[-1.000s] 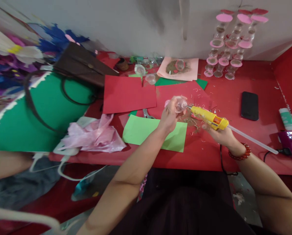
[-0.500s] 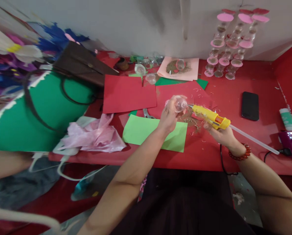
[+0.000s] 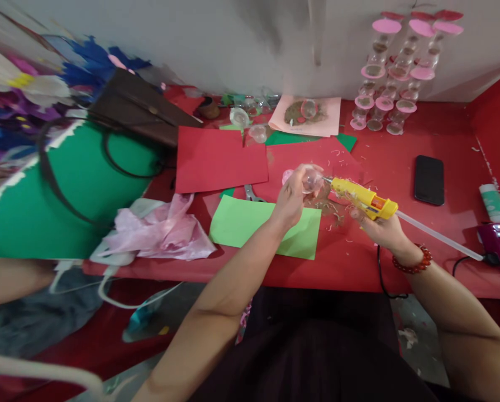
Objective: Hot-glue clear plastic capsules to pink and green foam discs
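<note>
My left hand (image 3: 290, 196) is closed around a small clear plastic cup (image 3: 310, 179) with a bit of pink showing behind it, held above the red table (image 3: 400, 162). My right hand (image 3: 380, 229) grips a yellow hot glue gun (image 3: 362, 199). Its nozzle points left and touches the cup's side. A long clear glue stick (image 3: 440, 239) juts out of the gun's back toward the right. A red bead bracelet (image 3: 413, 262) circles my right wrist.
Red paper sheets (image 3: 220, 158), a light green sheet (image 3: 250, 223), scissors (image 3: 252, 194) and paper scraps lie around my hands. A black phone (image 3: 429, 180), a purple device (image 3: 499, 241), stacked clear cups with pink discs (image 3: 394, 72), a brown bag (image 3: 141, 111) and crumpled pink plastic (image 3: 161, 229) sit nearby.
The glue gun and my right hand have shifted slightly right and up. My left hand still holds the cup against the nozzle.
</note>
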A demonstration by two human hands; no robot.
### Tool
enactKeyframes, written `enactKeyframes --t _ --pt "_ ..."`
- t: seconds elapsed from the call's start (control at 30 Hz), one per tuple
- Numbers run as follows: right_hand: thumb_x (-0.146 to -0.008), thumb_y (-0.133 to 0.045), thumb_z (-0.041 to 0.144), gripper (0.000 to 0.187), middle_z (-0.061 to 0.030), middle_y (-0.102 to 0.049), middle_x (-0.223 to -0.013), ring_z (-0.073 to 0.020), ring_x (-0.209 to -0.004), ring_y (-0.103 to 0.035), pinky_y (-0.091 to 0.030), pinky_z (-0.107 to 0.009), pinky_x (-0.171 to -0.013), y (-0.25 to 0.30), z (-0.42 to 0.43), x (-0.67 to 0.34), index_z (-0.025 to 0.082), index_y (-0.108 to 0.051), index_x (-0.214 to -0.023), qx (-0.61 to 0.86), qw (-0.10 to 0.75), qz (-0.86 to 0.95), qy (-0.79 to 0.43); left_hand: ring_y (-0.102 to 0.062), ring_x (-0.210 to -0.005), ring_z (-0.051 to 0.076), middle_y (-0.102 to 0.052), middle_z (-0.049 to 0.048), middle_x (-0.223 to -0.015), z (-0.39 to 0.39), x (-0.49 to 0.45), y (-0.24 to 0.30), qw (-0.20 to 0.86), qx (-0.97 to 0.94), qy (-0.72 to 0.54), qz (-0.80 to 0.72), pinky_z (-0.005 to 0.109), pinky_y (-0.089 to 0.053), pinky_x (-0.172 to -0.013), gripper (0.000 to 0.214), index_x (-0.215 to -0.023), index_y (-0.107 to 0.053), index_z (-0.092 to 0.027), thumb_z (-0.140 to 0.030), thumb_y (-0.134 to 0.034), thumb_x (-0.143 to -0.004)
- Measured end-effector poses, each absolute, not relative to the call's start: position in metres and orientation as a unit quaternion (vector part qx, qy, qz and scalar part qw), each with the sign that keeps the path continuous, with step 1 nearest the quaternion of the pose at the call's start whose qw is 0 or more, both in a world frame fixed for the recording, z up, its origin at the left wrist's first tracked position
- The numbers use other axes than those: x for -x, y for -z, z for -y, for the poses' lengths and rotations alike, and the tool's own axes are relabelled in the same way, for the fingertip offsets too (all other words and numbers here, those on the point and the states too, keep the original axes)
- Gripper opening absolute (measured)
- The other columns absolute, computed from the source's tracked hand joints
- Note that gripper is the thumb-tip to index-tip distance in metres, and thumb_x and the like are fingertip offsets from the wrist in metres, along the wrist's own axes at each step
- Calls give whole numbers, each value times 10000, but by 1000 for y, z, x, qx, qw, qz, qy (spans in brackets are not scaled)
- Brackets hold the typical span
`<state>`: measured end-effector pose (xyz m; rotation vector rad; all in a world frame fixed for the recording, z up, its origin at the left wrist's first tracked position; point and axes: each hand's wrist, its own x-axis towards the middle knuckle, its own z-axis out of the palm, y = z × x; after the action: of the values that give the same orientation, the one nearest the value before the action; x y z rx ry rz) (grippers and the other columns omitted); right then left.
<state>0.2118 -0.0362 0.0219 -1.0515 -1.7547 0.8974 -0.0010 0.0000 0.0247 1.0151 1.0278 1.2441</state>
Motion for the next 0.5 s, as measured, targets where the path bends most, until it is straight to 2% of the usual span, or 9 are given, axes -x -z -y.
enactKeyframes --t 0.2,0.37,0.5 --pt "-905 -701 640 396 -41 -771 -692 -214 -592 -699 -621 -353 -598 -22 39 -210 263 -815 -863 427 412 714 -372 -531 -630 124 -595 15 -776 -1 1 -26 572 -425 -548 -438 251 -428 -603 435 -956 -689 -238 -573 -432 -1059" --pt "-923 -687 629 410 -56 -822 -826 -244 -751 -776 -679 -375 -745 -27 41 -205 260 -840 -1012 411 428 711 -378 -532 -624 121 -599 15 -792 0 0 -25 568 -439 -540 -439 243 -432 -592 440 -949 -677 -240 -605 -451 -1046" --pt "-955 -652 601 419 -40 -808 -772 -228 -721 -770 -673 -341 -722 -28 40 -205 237 -835 -1051 415 419 724 -357 -521 -599 119 -591 8 -757 2 -3 -25 566 -450 -536 -436 230 -422 -561 462 -945 -667 -234 -620 -435 -1045"
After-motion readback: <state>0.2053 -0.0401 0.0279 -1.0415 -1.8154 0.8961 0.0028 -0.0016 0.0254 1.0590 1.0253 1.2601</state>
